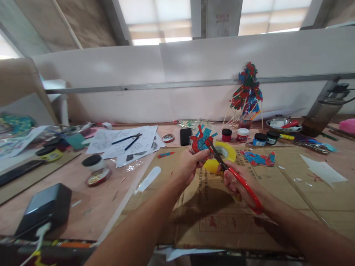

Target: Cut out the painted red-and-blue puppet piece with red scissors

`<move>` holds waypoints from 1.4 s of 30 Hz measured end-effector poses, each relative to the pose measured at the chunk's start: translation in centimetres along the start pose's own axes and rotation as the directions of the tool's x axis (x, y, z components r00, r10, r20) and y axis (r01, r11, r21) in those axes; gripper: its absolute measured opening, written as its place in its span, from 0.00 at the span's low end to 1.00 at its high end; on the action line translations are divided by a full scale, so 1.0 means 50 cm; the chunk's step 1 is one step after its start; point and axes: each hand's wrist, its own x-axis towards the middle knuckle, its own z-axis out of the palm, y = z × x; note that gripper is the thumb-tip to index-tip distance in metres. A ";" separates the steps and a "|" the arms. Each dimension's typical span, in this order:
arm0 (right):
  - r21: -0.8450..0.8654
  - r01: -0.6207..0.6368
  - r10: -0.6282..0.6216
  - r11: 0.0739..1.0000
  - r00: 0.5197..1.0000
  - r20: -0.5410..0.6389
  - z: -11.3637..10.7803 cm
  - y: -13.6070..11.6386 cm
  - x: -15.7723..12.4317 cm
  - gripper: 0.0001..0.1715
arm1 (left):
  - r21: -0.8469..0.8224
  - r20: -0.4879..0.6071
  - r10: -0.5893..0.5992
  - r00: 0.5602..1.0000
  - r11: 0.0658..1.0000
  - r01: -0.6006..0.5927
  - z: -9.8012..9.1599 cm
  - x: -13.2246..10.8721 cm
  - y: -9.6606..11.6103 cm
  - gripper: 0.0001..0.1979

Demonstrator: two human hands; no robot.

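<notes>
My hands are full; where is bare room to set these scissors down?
Bare cardboard lies right of the right hand, between the painted scraps and the white paper. Crowded: the paint jars behind, papers and tins at left.

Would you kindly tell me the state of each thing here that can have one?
Left hand, shut on the painted cutout, which it holds upright.
Right hand, shut on the red scissors, blades at the cutout.
Yellow tape roll, lying flat on the cardboard.
Four paint jars, lids on.
Left black-lidded jar, closed.
Puppet, leaning against the wall.
</notes>
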 end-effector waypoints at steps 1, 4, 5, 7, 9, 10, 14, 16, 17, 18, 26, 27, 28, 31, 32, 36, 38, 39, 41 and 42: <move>-0.006 -0.008 0.008 1.000 1.000 -0.003 0.000 -0.003 0.000 0.38 | 0.001 -0.001 0.000 1.000 1.000 0.000 0.000 0.000 0.001 0.14; -0.019 -0.039 0.039 0.999 0.999 -0.006 0.000 -0.010 -0.002 0.39 | 0.003 0.002 -0.002 1.000 1.000 0.002 0.000 -0.001 0.003 0.15; -0.019 -0.046 0.046 0.999 0.999 -0.005 0.001 -0.012 -0.002 0.39 | 0.003 0.004 -0.004 1.000 1.000 0.004 0.000 -0.001 0.003 0.15; -0.015 -0.041 0.041 0.999 0.999 -0.006 0.001 -0.011 -0.002 0.40 | 0.006 0.005 -0.008 1.000 1.000 0.008 0.000 -0.001 0.003 0.15; -0.019 -0.015 0.015 1.000 1.000 -0.008 0.001 -0.003 -0.002 0.39 | 0.007 0.006 -0.009 1.000 1.000 0.009 -0.001 0.000 0.001 0.15; -0.030 0.003 -0.003 1.000 1.000 -0.008 0.000 0.002 -0.002 0.37 | 0.008 0.007 -0.009 1.000 1.000 0.009 -0.001 0.000 -0.001 0.15; -0.124 0.076 -0.080 0.989 0.996 -0.028 -0.007 0.026 0.002 0.33 | 0.008 0.018 -0.007 1.000 1.000 0.007 0.000 0.001 -0.008 0.14; -0.159 0.100 -0.107 0.982 0.994 -0.037 -0.011 0.033 0.003 0.33 | 0.009 0.021 -0.007 1.000 1.000 0.007 0.000 0.000 -0.010 0.14; -0.166 0.105 -0.112 0.980 0.993 -0.036 -0.012 0.035 0.004 0.33 | 0.010 0.020 -0.007 1.000 1.000 0.007 0.000 0.000 -0.010 0.14; -0.166 0.107 -0.114 0.980 0.993 -0.033 -0.013 0.036 0.004 0.32 | 0.010 0.019 -0.008 1.000 1.000 0.008 0.000 0.000 -0.010 0.14; -0.029 0.094 -0.094 0.995 0.996 0.007 -0.009 0.032 -0.001 0.29 | 0.021 0.036 -0.005 0.999 1.000 0.004 -0.002 0.000 -0.004 0.16; -0.010 0.090 -0.090 0.996 0.996 0.009 -0.007 0.031 -0.001 0.30 | 0.026 0.033 -0.004 0.999 1.000 0.004 -0.002 0.000 -0.004 0.16; 0.004 0.085 -0.085 0.996 0.996 0.012 -0.006 0.029 -0.002 0.30 | 0.030 0.029 -0.003 1.000 1.000 0.002 -0.002 -0.001 -0.003 0.16; 0.003 0.075 -0.075 0.997 0.997 0.002 -0.006 0.024 -0.004 0.30 | 0.041 0.028 -0.005 1.000 0.999 0.004 -0.002 -0.001 -0.001 0.16; -0.013 0.075 -0.075 0.997 0.997 0.001 -0.006 0.022 -0.004 0.29 | 0.042 0.033 -0.006 0.999 0.999 0.005 -0.002 -0.001 0.001 0.15; -0.061 0.090 -0.090 0.994 0.996 0.006 -0.008 0.013 -0.005 0.30 | 0.029 0.054 -0.008 0.998 1.000 0.007 -0.004 0.000 0.005 0.16; -0.061 0.088 -0.088 0.994 0.996 0.003 -0.009 0.009 -0.004 0.31 | 0.028 0.043 -0.008 0.999 1.000 0.007 -0.004 0.001 0.006 0.16; -0.061 0.084 -0.084 0.995 0.996 0.001 -0.008 0.008 -0.004 0.32 | 0.028 0.036 -0.009 0.999 1.000 0.008 -0.005 0.001 0.005 0.17; -0.066 0.079 -0.079 0.995 0.997 0.000 -0.008 0.008 -0.004 0.33 | 0.022 0.025 -0.010 1.000 1.000 0.009 -0.004 0.001 0.004 0.17; -0.068 0.079 -0.080 0.995 0.997 0.001 -0.008 0.009 -0.004 0.33 | 0.016 0.018 -0.011 1.000 1.000 0.010 -0.004 0.001 0.003 0.17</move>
